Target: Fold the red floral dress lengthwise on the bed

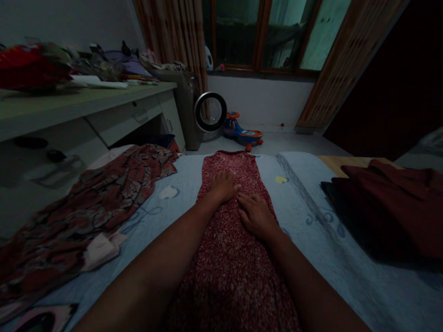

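Both palms pressed flat on a red speckled garment [235,258]

Left hand [223,186] and right hand [255,214] lie side by side, fingers extended and holding nothing; the garment stretches lengthwise down the pale blue bedsheet [311,216], between a patterned cloth [86,203] and dark maroon clothes [391,207]

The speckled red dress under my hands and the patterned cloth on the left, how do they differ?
The speckled red dress lies flat and smooth, finely dotted, under both hands. The patterned cloth lies rumpled, with bold dark-lined red patches, untouched. Both rest on the pale blue bedsheet.
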`<state>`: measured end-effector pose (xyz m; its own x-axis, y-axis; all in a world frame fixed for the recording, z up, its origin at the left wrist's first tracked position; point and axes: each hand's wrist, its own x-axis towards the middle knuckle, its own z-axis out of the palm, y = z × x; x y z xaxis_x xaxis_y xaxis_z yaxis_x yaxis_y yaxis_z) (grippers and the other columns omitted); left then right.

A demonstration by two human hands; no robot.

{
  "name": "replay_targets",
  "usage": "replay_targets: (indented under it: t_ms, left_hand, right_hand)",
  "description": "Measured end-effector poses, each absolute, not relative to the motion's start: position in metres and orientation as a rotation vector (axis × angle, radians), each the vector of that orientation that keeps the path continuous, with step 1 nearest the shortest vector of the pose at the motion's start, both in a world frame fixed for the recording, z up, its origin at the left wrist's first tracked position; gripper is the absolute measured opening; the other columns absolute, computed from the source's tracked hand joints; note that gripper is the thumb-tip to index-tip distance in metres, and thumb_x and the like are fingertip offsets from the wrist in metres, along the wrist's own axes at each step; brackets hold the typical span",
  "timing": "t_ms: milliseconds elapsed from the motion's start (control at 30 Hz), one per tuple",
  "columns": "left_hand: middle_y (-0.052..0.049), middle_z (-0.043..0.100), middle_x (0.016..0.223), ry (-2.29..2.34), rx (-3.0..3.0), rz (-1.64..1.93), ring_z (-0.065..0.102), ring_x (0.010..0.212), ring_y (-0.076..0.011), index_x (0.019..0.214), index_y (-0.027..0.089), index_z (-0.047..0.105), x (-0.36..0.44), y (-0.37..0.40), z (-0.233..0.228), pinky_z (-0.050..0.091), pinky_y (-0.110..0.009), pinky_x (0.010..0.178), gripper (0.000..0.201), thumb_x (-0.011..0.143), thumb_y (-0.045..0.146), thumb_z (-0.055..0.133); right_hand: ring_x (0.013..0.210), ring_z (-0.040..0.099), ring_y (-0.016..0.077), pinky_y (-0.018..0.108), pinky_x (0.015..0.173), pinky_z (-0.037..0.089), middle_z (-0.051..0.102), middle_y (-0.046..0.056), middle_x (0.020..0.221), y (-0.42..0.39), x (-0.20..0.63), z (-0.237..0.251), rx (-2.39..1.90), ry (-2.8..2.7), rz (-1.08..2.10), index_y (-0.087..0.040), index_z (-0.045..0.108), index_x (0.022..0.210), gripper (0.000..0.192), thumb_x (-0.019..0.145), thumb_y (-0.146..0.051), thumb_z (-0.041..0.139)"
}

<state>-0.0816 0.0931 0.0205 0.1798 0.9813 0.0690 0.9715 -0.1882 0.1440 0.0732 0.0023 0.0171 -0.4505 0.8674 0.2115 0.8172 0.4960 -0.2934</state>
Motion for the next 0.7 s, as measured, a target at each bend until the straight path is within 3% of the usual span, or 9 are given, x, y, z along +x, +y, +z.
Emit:
replay_targets:
  t_ms: [133, 367, 533, 700]
  left_hand:
    - [-0.022, 0.049, 0.147, 1.938, 2.329, 0.299, 0.045, 0.136, -0.0376, 0.151, 0.012, 0.034, -0.089, 0.103, 0.022, 0.036, -0.051, 0.109, 0.073, 0.096, 0.058, 0.043]
    - [-0.016, 0.050, 0.148, 1.905, 2.302, 0.377, 0.046, 0.135, -0.0327, 0.148, 0.018, 0.036, -0.104, 0.120, 0.018, 0.038, -0.051, 0.109, 0.056, 0.098, 0.042, 0.043]
    - [-0.015, 0.050, 0.147, 1.914, 2.332, 0.414, 0.045, 0.135, -0.0325, 0.140, 0.018, 0.045, -0.111, 0.125, 0.009, 0.038, -0.051, 0.109, 0.052, 0.095, 0.042, 0.050]
    - [-0.015, 0.060, 0.129, 1.972, 2.389, 0.595, 0.054, 0.121, -0.0299, 0.117, 0.016, 0.060, -0.115, 0.128, 0.018, 0.043, -0.042, 0.103, 0.032, 0.090, 0.032, 0.058]
  right_hand:
    - [0.123, 0.048, 0.0274, 0.047, 0.108, 0.036, 0.053, 0.005, 0.147, 0.003, 0.073, 0.017, -1.422, -2.411, 0.219, -0.019, 0.059, 0.135, 0.042, 0.095, -0.026, 0.049]
    - [0.122, 0.048, 0.0264, 0.045, 0.108, 0.035, 0.054, 0.005, 0.147, 0.003, 0.072, 0.018, -1.434, -2.409, 0.226, -0.020, 0.059, 0.135, 0.042, 0.095, -0.026, 0.049]
    - [0.124, 0.047, 0.0266, 0.045, 0.108, 0.034, 0.054, 0.005, 0.147, 0.004, 0.072, 0.017, -1.441, -2.415, 0.231, -0.020, 0.058, 0.135, 0.042, 0.094, -0.025, 0.049]
    - [0.123, 0.048, 0.0263, 0.044, 0.108, 0.034, 0.054, 0.005, 0.147, 0.004, 0.073, 0.017, -1.422, -2.405, 0.245, -0.020, 0.058, 0.135, 0.043, 0.094, -0.025, 0.050]
